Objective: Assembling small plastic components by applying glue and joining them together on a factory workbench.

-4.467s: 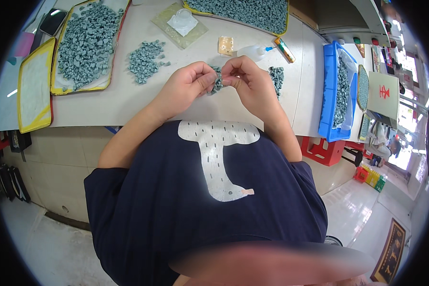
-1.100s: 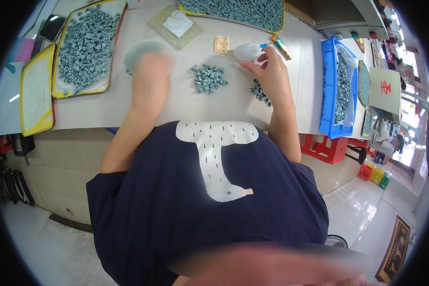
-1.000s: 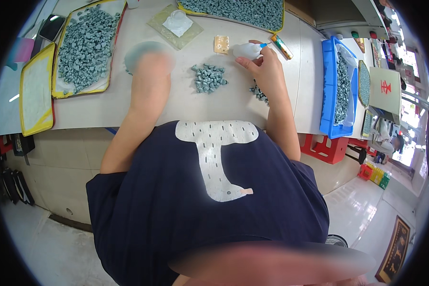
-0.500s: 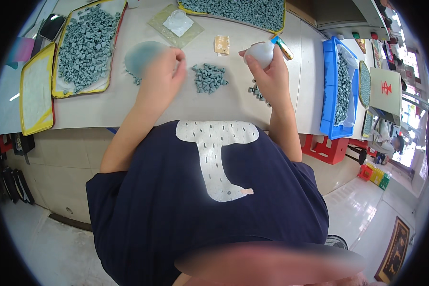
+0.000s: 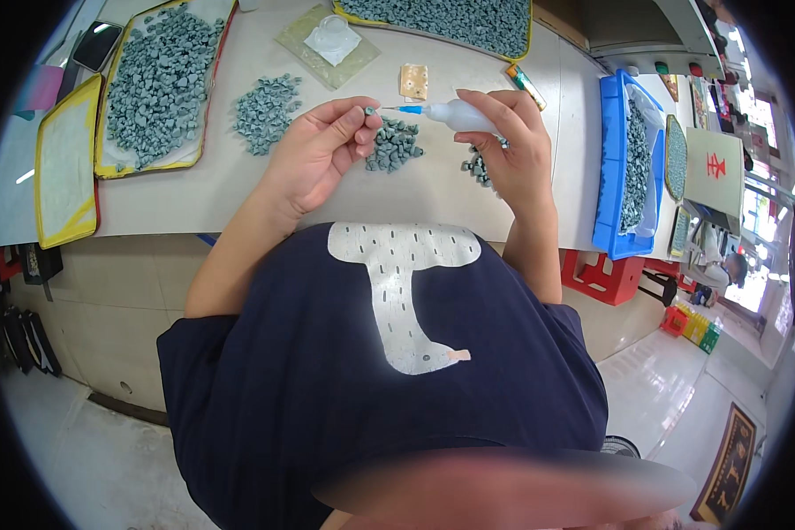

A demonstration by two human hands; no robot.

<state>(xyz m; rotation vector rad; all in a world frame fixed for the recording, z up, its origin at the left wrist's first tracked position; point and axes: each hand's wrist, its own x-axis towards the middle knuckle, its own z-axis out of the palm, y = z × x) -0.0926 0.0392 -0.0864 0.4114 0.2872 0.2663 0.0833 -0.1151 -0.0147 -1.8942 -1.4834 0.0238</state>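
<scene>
Between the thumb and forefinger of my left hand [image 5: 327, 146] is a small grey-green piece [image 5: 370, 111], pinched above the table. My right hand [image 5: 514, 146] grips a white squeeze bottle [image 5: 459, 116] tipped on its side. The bottle's blue-based needle tip [image 5: 410, 109] points left, at or very near the small piece. Below the needle lies a small pile of grey-green pieces [image 5: 396, 147]. A looser pile of similar pieces [image 5: 265, 113] spreads left of my left hand. Some darker pieces [image 5: 477, 166] lie partly hidden beneath my right hand.
A yellow-rimmed tray of pieces [image 5: 163, 88] stands at the left, beside an emptier yellow tray [image 5: 66, 168] and a phone [image 5: 97, 46]. Another full tray [image 5: 442, 19] sits at the back. A blue crate [image 5: 611, 159] stands right. A patterned square [image 5: 413, 82] and a printed tube [image 5: 526, 86] lie behind my hands.
The squeeze bottle has tilted from upright-looking to pointing left, its needle brought to the left hand's piece. My left hand has moved slightly right and turned, uncovering the left pile.
</scene>
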